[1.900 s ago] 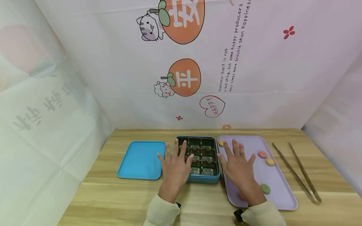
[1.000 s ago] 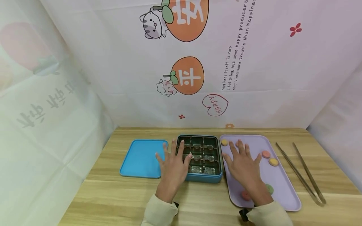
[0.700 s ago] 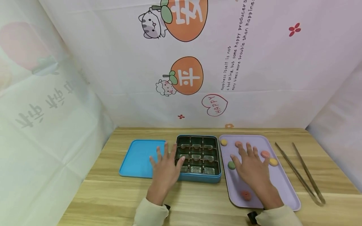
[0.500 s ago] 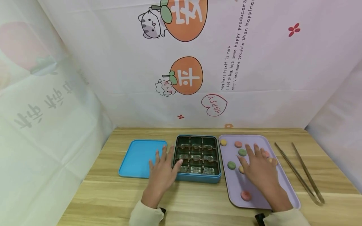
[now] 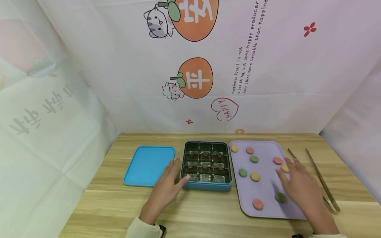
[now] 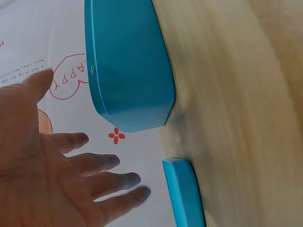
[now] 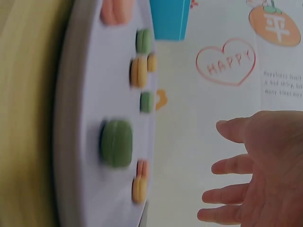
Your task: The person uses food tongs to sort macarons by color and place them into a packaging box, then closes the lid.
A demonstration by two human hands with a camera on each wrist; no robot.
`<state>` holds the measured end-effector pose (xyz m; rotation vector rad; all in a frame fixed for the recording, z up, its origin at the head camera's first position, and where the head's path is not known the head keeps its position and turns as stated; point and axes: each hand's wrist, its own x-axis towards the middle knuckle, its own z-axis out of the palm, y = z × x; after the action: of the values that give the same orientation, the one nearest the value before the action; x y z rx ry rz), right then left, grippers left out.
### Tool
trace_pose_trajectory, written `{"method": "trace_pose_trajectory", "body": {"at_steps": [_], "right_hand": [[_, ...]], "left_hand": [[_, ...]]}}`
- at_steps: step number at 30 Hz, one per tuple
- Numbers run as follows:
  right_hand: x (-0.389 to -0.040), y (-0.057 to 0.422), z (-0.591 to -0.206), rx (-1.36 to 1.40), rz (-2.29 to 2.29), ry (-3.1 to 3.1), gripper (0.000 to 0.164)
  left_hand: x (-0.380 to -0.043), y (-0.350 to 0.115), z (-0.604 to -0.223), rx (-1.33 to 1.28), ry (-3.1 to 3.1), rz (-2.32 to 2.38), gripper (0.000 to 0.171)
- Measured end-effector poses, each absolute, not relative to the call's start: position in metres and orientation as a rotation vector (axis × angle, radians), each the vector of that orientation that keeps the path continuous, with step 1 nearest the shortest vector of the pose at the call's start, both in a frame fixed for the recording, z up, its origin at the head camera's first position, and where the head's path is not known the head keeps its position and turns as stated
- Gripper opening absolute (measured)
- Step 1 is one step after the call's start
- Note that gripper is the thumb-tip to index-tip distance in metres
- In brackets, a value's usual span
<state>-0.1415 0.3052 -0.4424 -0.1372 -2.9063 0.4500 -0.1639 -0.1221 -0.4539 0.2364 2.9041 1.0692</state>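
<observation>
A blue tin box (image 5: 205, 186) with a dark divided insert stands mid-table. Left of it my left hand (image 5: 165, 190) hovers with fingers extended and thumb spread, near the box's front-left corner; the left wrist view shows it holding nothing. My right hand (image 5: 302, 186) is held over the right edge of a lilac tray (image 5: 238, 195), fingers extended and nothing in them. Macarons lie scattered on the tray: pink (image 5: 258, 204), green (image 5: 280, 197) and yellow (image 5: 254, 177) among several. A yellow macaron (image 5: 284, 169) sits partly behind my right fingers. Metal tongs (image 5: 319, 178) lie right of the tray, partly hidden by that hand.
A flat blue lid (image 5: 148, 167) lies on the wooden table (image 5: 104, 205) to the left of the box. A white printed cloth (image 5: 143, 112) hangs along the back, with more cloth at both sides.
Both hands have moved apart: the left from over the box to its left side, the right across the tray to its right edge near the tongs. More macarons are now uncovered.
</observation>
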Motion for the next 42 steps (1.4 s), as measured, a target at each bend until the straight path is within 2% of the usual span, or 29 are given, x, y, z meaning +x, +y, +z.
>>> {"method": "trace_pose_trajectory", "body": {"at_steps": [6, 22, 29, 42], "right_hand": [[-0.138, 0.335, -0.448, -0.175, 0.499, -2.901, 0.064], [-0.136, 0.398, -0.473, -0.329, 0.506, -2.893, 0.061], [-0.142, 0.414, -0.472, -0.326, 0.5, -3.014, 0.078], [-0.161, 0.431, -0.477, -0.163, 0.419, -3.096, 0.075]], "left_hand": [[-0.164, -0.124, -0.456, 0.223, 2.837, 1.163, 0.088], [-0.164, -0.131, -0.467, 0.218, 2.729, 1.322, 0.077], [-0.164, -0.133, -0.467, 0.23, 2.704, 1.321, 0.077], [-0.162, -0.134, -0.467, 0.268, 2.711, 1.318, 0.076]]}}
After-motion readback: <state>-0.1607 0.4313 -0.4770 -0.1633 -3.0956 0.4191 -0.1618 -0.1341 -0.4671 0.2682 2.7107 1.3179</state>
